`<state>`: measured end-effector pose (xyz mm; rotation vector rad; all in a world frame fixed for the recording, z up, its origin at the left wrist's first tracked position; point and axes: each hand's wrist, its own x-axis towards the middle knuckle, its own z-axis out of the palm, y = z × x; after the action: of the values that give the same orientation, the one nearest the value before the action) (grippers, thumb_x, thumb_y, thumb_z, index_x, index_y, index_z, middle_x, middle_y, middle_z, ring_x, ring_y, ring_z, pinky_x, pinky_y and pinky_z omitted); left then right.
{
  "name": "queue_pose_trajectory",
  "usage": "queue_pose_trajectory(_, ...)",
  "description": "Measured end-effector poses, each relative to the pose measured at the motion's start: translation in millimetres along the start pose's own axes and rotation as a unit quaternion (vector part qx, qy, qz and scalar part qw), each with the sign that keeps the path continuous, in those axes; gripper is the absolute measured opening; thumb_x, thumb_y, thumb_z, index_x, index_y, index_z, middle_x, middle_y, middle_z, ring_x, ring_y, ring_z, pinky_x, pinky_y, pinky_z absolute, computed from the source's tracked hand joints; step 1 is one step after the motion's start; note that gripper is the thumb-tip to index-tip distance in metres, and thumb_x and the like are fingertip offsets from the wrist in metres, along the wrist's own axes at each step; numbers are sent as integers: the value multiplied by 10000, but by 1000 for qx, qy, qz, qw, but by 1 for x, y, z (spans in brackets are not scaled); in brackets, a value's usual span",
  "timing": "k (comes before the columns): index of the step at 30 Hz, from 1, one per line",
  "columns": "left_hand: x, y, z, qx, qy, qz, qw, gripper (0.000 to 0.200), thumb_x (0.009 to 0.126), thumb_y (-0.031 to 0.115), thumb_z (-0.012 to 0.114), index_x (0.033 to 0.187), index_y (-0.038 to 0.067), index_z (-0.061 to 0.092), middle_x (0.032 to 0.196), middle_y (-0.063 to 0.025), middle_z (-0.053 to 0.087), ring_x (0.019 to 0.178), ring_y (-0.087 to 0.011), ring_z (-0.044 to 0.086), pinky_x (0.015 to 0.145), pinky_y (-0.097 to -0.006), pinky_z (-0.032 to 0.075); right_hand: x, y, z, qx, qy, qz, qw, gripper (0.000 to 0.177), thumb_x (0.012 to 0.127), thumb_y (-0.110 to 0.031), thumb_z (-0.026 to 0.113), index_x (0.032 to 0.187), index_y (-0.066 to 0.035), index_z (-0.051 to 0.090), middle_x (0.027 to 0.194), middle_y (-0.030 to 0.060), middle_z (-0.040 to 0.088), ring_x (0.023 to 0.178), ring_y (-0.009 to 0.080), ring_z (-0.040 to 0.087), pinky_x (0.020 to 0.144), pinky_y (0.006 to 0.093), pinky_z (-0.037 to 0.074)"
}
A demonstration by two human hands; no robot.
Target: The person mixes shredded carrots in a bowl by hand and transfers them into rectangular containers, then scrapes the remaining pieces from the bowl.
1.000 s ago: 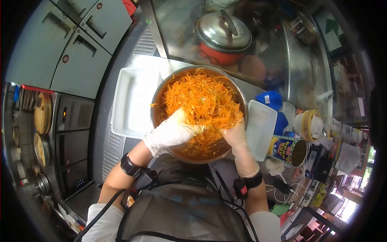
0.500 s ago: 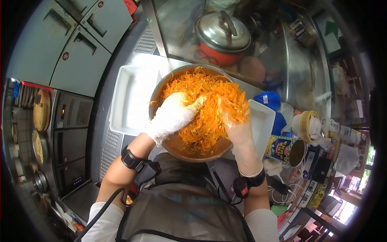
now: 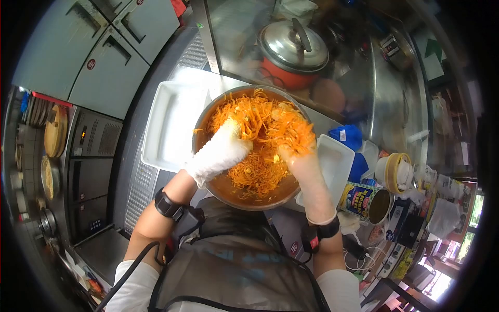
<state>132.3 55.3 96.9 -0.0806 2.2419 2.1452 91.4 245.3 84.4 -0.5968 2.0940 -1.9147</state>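
Observation:
A round metal bowl (image 3: 241,203) holds a heap of shredded carrot (image 3: 254,174) with small pale yellow bits mixed in. My left hand (image 3: 223,148), in a white glove, reaches into the bowl from the left, its fingers curled round strands and partly buried. On the right side, my right hand (image 3: 300,161), in a thin translucent glove, grips a thick clump of shreds. That clump covers most of its fingers, and loose strands hang between the two hands.
White trays stand on either side of the bowl, a left tray (image 3: 156,130) and a right tray (image 3: 338,143). Behind is a red pot (image 3: 283,73) with a metal lid. A large printed can (image 3: 358,203) and a yellow-rimmed container (image 3: 397,171) are at right.
My right hand has shifted slightly left and down with its clump of shreds. My left hand has drawn strands upward round its fingers, and more of the lower heap shows.

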Motion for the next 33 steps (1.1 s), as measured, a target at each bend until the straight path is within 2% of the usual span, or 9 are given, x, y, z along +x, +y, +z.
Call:
queue_pose_trajectory(3,8,-5,-6,124,-1,11,992,335,812,43,593,1139,-21,560,1016,-206,632,938,-326,614,810,-381,488,7,20,-2,-16,27,48,998,532,794,75,609,1294,-6,446,1266,125,550,1136,209,552,954,316,446)
queue_pose_trajectory(7,-1,10,0,249,-35,1,968,336,855,86,624,1175,3,565,1133,-134,617,1028,-252,590,907,-349,467,0,15,3,16,27,13,999,450,812,52,621,1242,3,499,1194,115,596,1092,188,574,930,314,461)
queue_pose_trajectory(10,-2,14,1,191,-12,88,977,362,877,174,635,1190,7,570,1191,-158,595,1064,-271,577,933,-366,448,2,2,5,-2,16,-8,1000,423,827,54,606,1236,6,512,1182,106,607,1081,180,580,929,313,462)
queue_pose_trajectory(18,-4,-7,5,88,-8,70,994,462,915,129,581,1335,16,425,1296,-120,516,1142,-216,521,974,-340,426,2,17,-2,23,-59,-2,998,570,796,31,600,1337,-23,429,1316,112,504,1234,210,469,1020,317,379)
queue_pose_trajectory(20,1,-4,12,-3,14,-58,998,464,872,15,539,1323,19,433,1273,-93,526,1124,-181,526,953,-313,439,3,18,-6,44,-66,22,997,577,792,21,596,1344,-35,433,1343,122,485,1257,229,456,1030,331,372)
queue_pose_trajectory(25,3,-15,16,-240,78,-77,965,494,811,-96,488,1291,17,463,1217,-68,563,1100,-162,544,915,-287,468,1,9,-3,-214,-129,-134,959,607,759,-166,701,1321,-101,481,1354,149,467,1240,333,458,1048,380,371)
queue_pose_trajectory(29,-4,2,22,-280,52,-81,955,534,836,-2,511,1359,18,401,1285,-93,489,1179,-172,475,996,-303,392,3,34,10,-335,-144,-45,930,675,736,-304,727,1334,-135,466,1415,159,385,1257,337,426,1051,414,363)
queue_pose_trajectory(31,-9,-5,14,-252,51,-73,964,555,840,45,553,1368,7,385,1314,-104,468,1201,-188,460,1001,-305,381,17,60,3,-548,-182,-16,816,629,789,-375,659,1346,-163,458,1401,203,385,1273,366,394,1041,481,341)
queue_pose_trajectory(33,-19,-22,2,-161,88,-55,981,528,846,42,551,1355,25,410,1309,-103,487,1209,-192,463,1017,-321,383,22,71,-3,-588,-187,48,785,580,826,-417,602,1336,-173,470,1383,201,411,1277,371,388,1037,495,336)
